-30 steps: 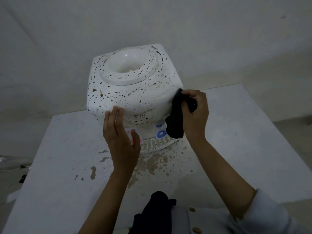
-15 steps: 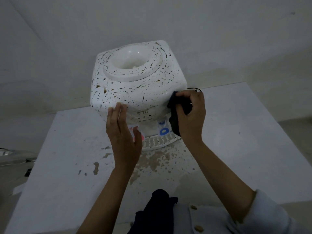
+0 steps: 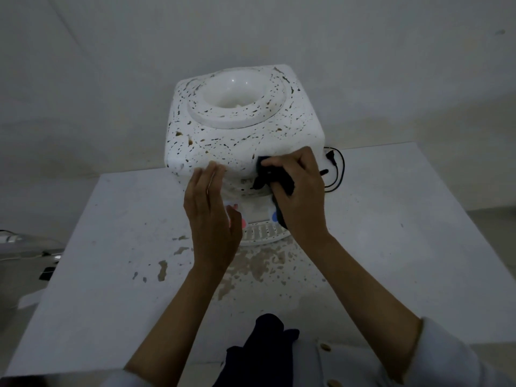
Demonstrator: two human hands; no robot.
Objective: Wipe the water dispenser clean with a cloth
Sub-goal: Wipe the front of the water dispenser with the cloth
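Worktop (image 3: 391, 247): pale flat surface under both hands, with chipped, flaking patches just below the left fingers and toward the person.
Water dispenser (image 3: 243, 129): white square-topped body speckled with dark flecks, standing on the worktop at its far edge; a round recess sits in its top, well above both sets of fingers. Its front face is touched by both hands.
Right hand (image 3: 300, 196): at the front right corner of the dispenser; fingers (image 3: 282, 163) are curled and clamped on the cloth, pressing it to the dispenser's face.
Left hand (image 3: 212, 216): just left of the right fingers; its fingers (image 3: 208, 177) are straight and close together, tips resting flat on the dispenser's lower front edge, holding nothing.
Cloth (image 3: 275, 180): dark, bunched under the right fingers against the dispenser, with a tail hanging down beneath the palm.
Drip tray (image 3: 261, 233): slotted white grille at the dispenser's base, between the two wrists.
Power cord (image 3: 336, 169): black, looped on the worktop just right of the right fingers.
Tap markers: a blue spot (image 3: 275, 217) by the right palm, a red one (image 3: 243, 223) beside the left thumb.
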